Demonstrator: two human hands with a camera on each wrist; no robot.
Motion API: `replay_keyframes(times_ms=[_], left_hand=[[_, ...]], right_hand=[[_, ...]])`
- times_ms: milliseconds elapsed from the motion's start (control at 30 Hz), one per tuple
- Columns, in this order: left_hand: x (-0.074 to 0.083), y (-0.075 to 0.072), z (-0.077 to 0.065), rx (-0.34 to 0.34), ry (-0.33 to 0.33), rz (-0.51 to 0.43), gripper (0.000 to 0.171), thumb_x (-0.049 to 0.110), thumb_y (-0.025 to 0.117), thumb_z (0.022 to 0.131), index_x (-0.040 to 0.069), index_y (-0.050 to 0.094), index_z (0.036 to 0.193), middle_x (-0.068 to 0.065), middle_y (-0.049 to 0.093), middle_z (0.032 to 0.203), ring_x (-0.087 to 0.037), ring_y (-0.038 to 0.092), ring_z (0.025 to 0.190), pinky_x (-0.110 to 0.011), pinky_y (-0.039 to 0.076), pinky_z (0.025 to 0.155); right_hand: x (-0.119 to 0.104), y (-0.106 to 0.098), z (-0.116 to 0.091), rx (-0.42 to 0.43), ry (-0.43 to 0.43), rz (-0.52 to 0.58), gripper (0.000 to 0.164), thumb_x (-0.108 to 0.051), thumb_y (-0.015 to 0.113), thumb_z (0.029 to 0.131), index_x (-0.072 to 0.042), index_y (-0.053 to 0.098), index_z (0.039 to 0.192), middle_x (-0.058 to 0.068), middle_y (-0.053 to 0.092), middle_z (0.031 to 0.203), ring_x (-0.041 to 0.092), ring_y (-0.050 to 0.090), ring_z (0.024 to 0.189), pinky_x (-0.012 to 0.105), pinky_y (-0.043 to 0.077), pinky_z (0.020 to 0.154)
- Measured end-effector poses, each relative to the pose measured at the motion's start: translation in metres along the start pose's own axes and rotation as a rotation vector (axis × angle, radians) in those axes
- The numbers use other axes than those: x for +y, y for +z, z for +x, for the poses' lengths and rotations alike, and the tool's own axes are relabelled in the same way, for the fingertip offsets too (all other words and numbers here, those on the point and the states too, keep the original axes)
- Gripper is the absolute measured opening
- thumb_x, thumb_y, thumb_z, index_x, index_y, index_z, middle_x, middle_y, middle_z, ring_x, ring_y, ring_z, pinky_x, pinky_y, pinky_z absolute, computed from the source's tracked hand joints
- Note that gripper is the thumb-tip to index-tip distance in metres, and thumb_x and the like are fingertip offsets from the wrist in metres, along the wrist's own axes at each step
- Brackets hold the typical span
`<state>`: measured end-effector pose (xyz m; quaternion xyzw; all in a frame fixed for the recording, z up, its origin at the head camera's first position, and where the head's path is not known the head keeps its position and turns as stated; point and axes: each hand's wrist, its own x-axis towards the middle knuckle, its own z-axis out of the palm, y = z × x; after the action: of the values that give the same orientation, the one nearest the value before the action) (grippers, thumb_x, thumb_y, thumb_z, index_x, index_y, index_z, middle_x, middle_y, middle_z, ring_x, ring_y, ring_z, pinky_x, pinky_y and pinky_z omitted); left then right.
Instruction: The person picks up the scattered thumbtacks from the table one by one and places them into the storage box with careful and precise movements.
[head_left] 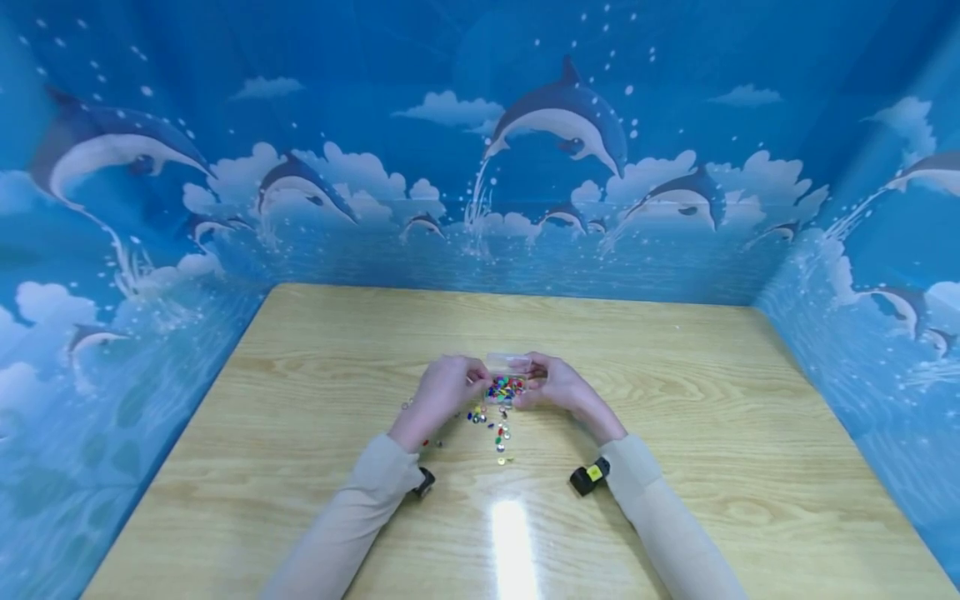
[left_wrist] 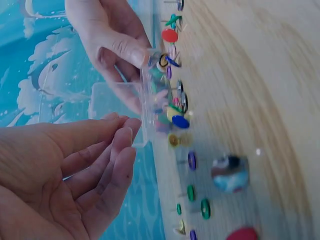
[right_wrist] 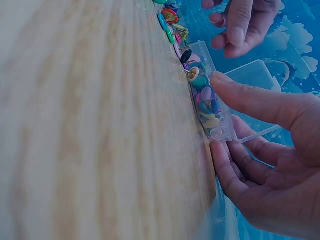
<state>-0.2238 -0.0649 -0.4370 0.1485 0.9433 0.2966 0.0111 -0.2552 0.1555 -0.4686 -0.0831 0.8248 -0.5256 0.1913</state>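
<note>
A small clear plastic box (head_left: 491, 398), full of colourful thumbtacks (head_left: 504, 387), sits on the table with its hinged lid (head_left: 508, 362) raised at the far side. My right hand (head_left: 553, 385) holds the box by its right end, thumb (right_wrist: 250, 100) on one side and fingers on the other. At the box's left end hovers my left hand (head_left: 448, 385), fingertips (left_wrist: 131, 125) loosely gathered and nothing showing between them. Loose thumbtacks (left_wrist: 205, 208) in several colours lie on the wood beside the box.
The wooden table (head_left: 675, 375) is backed and flanked by a blue curtain (head_left: 450, 167) printed with dolphins. A line of thumbtacks (head_left: 501, 448) runs from the box toward the near edge, and a few more lie by the left forearm. Black wrist cameras (head_left: 589, 477) sit on both wrists.
</note>
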Motion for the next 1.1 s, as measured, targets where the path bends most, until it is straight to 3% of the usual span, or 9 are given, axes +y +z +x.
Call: replay_keyframes(times_ms=[300,500,867,1100], left_hand=[[-0.028,-0.029,-0.011,0.04,-0.112,-0.016,0.006,0.017,0.074,0.094,0.012,0.075,0.097,-0.001,0.074,0.094,-0.016,0.068,0.08,-0.032,0.058,0.073],[-0.053,-0.046,-0.02,0.045,-0.151,0.011,0.006,0.016,0.074,0.092,0.012,0.075,0.097,-0.003,0.075,0.096,-0.018,0.069,0.081,-0.037,0.057,0.075],[-0.07,-0.046,-0.033,-0.058,-0.179,0.082,0.008,0.018,0.079,0.088,0.013,0.073,0.091,0.003,0.069,0.076,-0.011,0.061,0.068,-0.033,0.053,0.071],[-0.074,-0.041,-0.031,-0.039,-0.192,0.113,0.005,0.017,0.077,0.089,0.013,0.074,0.09,0.001,0.069,0.08,-0.014,0.061,0.073,-0.033,0.053,0.07]], right_hand=[[0.0,0.0,0.002,-0.01,0.009,-0.003,0.071,-0.002,0.087,0.072,-0.008,0.059,0.137,0.013,0.058,0.119,0.022,0.054,0.096,0.03,0.052,0.083],[0.0,0.0,0.002,-0.01,-0.005,-0.033,0.072,-0.004,0.087,0.073,-0.007,0.058,0.138,0.013,0.058,0.12,0.024,0.054,0.104,0.032,0.052,0.09],[0.0,0.001,0.001,-0.006,0.006,-0.007,0.071,-0.002,0.087,0.072,-0.007,0.059,0.137,0.015,0.057,0.119,0.024,0.053,0.098,0.03,0.051,0.083],[0.0,0.0,0.001,-0.005,-0.008,0.004,0.071,-0.001,0.087,0.072,-0.005,0.058,0.137,0.016,0.057,0.119,0.026,0.053,0.099,0.029,0.051,0.082]])
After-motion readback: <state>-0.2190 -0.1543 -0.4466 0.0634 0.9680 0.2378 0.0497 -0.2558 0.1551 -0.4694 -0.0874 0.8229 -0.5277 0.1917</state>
